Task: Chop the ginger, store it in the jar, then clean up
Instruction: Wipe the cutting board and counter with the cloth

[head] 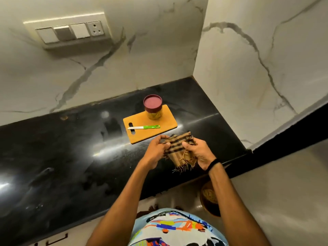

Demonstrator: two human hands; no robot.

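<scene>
Left grip (pixel 156 151): clamped on the left edge of a striped cloth (pixel 174 150), thumb on top, fingers curled under. Right grip (pixel 198 153): clamped on the right edge of the same cloth, frayed fringe hanging below. Both held above the bench (pixel 71 157), just in front of the cutting board (pixel 166 128) and apart from it. Black band (pixel 213 163) on the right wrist.

At the far edge of the board: jar (pixel 153 112), upright, closed with a maroon lid (pixel 152 102). Pale yellow chopped ginger (pixel 155 116) visible through the clear wall.

Nearer the front of the board, toward its slotted end: knife (pixel 143 127) with green handle, lying flat, blade pointing left, apart from the jar.

Board flat on the dark, glossy bench, close to the corner of the marble-patterned walls.

Above and left of the board, on the wall: switch panel (pixel 71 31) with one socket.

Below the bench edge, in front and right of the board: dark round bowl (pixel 210 197), contents unclear.
</scene>
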